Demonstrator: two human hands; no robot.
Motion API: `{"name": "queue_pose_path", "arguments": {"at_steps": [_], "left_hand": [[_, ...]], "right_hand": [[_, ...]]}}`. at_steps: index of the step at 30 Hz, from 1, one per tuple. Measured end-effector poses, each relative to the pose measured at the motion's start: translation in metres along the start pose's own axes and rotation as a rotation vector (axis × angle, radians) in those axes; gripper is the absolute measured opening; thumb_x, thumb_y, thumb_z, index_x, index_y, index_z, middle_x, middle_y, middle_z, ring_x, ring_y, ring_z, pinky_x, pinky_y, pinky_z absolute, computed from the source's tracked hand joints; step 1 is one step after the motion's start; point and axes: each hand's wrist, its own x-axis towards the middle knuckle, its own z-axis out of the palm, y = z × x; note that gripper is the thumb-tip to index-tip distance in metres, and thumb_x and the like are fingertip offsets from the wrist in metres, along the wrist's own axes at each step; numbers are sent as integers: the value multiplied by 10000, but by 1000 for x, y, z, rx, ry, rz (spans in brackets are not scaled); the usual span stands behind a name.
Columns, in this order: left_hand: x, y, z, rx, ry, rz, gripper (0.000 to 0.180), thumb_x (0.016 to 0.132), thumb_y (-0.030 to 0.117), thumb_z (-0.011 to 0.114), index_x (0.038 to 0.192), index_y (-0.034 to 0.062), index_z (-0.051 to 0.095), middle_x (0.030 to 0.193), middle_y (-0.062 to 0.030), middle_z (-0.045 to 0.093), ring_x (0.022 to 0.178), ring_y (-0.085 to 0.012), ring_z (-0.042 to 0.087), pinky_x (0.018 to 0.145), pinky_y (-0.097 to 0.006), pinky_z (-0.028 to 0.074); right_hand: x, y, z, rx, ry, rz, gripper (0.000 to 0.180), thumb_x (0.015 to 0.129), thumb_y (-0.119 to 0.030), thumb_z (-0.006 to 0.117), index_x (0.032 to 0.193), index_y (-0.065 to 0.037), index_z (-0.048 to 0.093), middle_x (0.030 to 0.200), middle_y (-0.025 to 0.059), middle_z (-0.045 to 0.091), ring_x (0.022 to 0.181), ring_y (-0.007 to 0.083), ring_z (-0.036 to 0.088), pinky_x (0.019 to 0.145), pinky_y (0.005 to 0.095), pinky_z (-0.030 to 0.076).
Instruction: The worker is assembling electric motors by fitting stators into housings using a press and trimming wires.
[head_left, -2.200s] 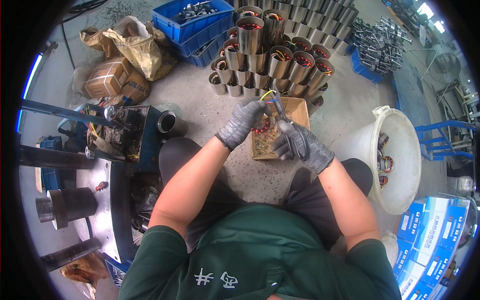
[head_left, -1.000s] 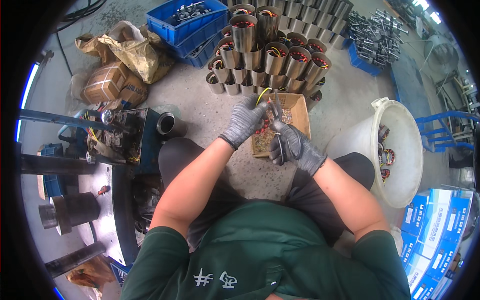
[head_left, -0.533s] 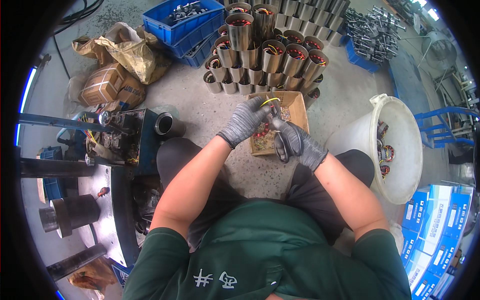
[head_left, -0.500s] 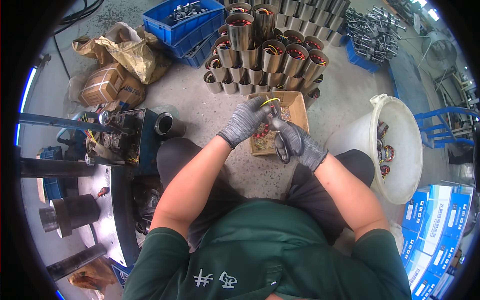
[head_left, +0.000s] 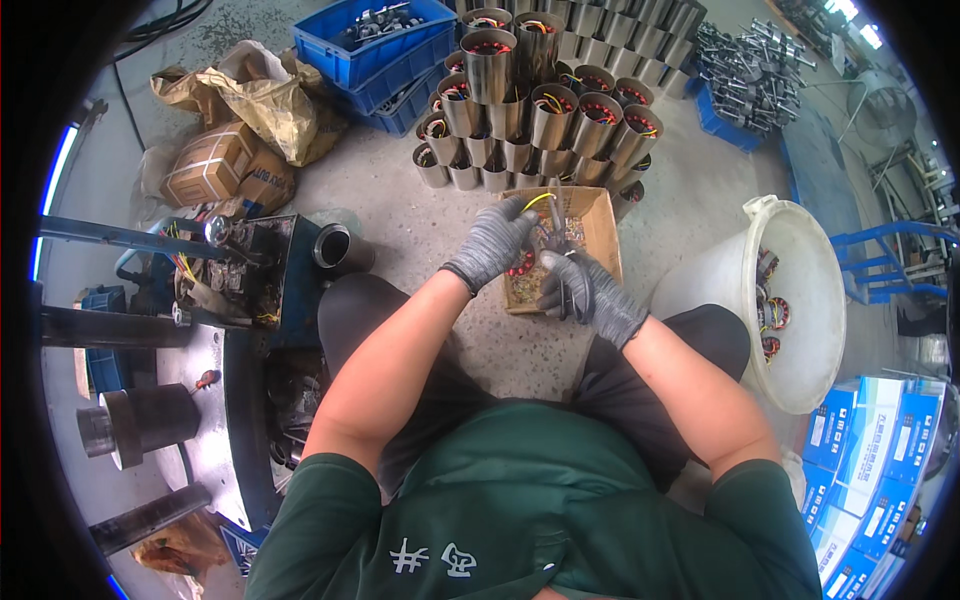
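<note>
Both hands wear grey knit gloves above an open cardboard box (head_left: pixel 603 238). My left hand (head_left: pixel 490 242) is closed around a motor winding (head_left: pixel 521 264) with red parts along its edge; the fingers hide most of it. A yellow wire (head_left: pixel 541 198) sticks up from my left fingertips. My right hand (head_left: pixel 592 292) grips a pair of scissors (head_left: pixel 556 222) by dark handles, the blades pointing away from me beside the wire. Small coloured scraps lie in the bottom of the box.
Metal cylinders (head_left: pixel 490 70) with wired windings stand stacked ahead. A white tub (head_left: pixel 757 300) holding windings is at right, near blue cartons (head_left: pixel 868 440). Left are a machine (head_left: pixel 225 400) and a lone metal cylinder (head_left: pixel 340 248). Blue bins (head_left: pixel 375 50) and a carton (head_left: pixel 210 165) sit farther off.
My right hand has shifted slightly down, and the scissor blades now show more clearly, pointing upward. My left hand keeps its hold on the winding, with the yellow wire still raised.
</note>
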Motion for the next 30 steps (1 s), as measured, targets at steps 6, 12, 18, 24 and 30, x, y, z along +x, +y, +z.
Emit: {"name": "queue_pose_path", "arguments": {"at_steps": [6,12,18,24,30], "left_hand": [[-1,-4,4,235,-18,64,401,977,184,618,1316,-29,610,1019,-131,725,897,-169,661,849,-341,536],[-9,12,0,367,-105,71,429,969,253,637,1297,-23,622,1086,-234,726,1029,-300,708,918,-394,533],[-10,5,-6,429,-91,120,428,973,277,627,1281,-20,633,1080,-243,719,1006,-330,707,920,-403,531],[-2,-29,-30,392,-48,109,358,968,240,612,1194,-30,671,996,-203,734,907,-251,713,863,-389,549],[-25,-8,-80,145,173,119,394,913,184,679,1225,-54,655,993,-107,738,848,-131,664,794,-312,561]], "right_hand": [[-11,-11,6,-40,-22,-74,512,949,-503,647,1233,-91,538,832,101,642,647,227,682,541,360,588],[-18,-26,-3,48,-145,-24,393,982,-466,588,1198,-138,579,615,10,545,450,159,542,412,332,465],[-15,-18,0,202,-151,-37,326,989,-419,574,1125,-123,577,586,28,523,388,165,489,372,344,420],[10,0,-11,246,-16,9,236,944,-347,671,930,-145,549,578,26,499,420,181,498,419,369,449],[21,-5,-17,481,-34,63,296,896,-416,725,914,-160,578,613,62,585,513,290,600,502,474,513]]}}
